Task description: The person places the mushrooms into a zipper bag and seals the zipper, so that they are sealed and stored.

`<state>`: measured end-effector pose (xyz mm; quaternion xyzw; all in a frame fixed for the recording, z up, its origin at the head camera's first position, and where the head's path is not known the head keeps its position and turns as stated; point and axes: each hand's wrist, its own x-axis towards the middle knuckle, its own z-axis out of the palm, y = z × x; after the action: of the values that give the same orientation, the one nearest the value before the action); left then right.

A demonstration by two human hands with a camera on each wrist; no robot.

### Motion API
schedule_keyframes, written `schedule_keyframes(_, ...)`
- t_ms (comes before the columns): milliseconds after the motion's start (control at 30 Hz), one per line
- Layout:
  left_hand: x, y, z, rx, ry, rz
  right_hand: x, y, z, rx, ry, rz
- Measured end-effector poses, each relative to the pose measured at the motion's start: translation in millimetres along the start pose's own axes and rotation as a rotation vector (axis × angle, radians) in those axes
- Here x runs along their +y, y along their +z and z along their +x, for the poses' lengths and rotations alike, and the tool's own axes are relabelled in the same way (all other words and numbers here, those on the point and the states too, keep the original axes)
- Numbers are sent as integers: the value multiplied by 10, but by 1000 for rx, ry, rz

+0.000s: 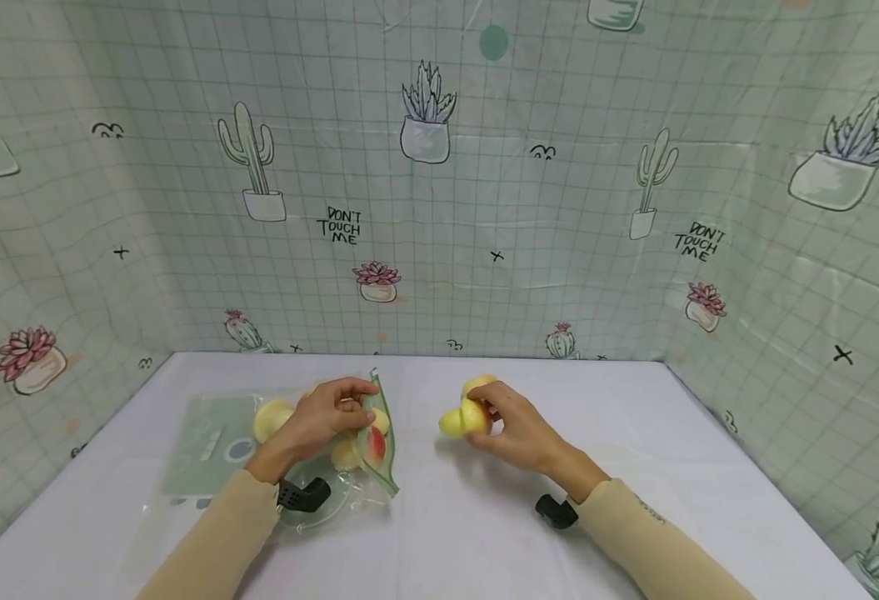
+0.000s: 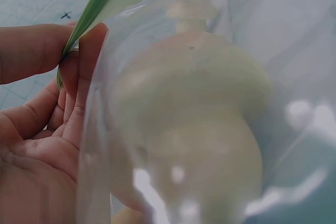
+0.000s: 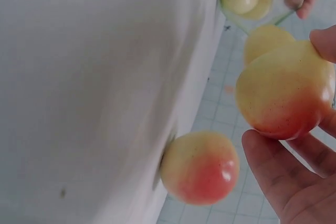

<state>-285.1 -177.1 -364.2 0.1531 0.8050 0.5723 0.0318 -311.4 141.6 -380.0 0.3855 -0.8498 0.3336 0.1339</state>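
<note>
In the head view my left hand point(image 1: 322, 419) pinches the green zip edge of a clear plastic bag point(image 1: 397, 487), whose mouth faces right. Several yellow and red fruits point(image 1: 274, 419) show through the film. The left wrist view has thumb and finger on the green strip point(image 2: 97, 11), beside a blurred pale fruit point(image 2: 194, 108) behind the plastic. To the bag's right, my right hand point(image 1: 517, 429) grips a yellow fruit with a red blush point(image 3: 286, 90). Beyond it shows a paler yellow lump point(image 3: 266, 41); I cannot tell whether it belongs to the same fruit.
Another yellow-red fruit point(image 3: 200, 167) rests on the white tabletop point(image 1: 619, 533), close by the right hand. At the left lies a flat pale-green printed panel point(image 1: 207, 433) under clear film. A patterned curtain point(image 1: 439, 200) encloses the table's back and sides.
</note>
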Motion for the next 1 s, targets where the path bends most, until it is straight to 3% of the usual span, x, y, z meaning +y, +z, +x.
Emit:
schedule_keyframes(167, 12, 8, 11, -21, -5, -30, -48, 62, 43, -13, -15, 2)
schedule_keyframes(733, -21, 8, 29, 12, -30, -16, -253, 317, 238, -51, -67, 59)
schedule_keyframes(1000, -39, 12, 43, 11, -15, -23, -342, 408, 328, -71, -87, 54)
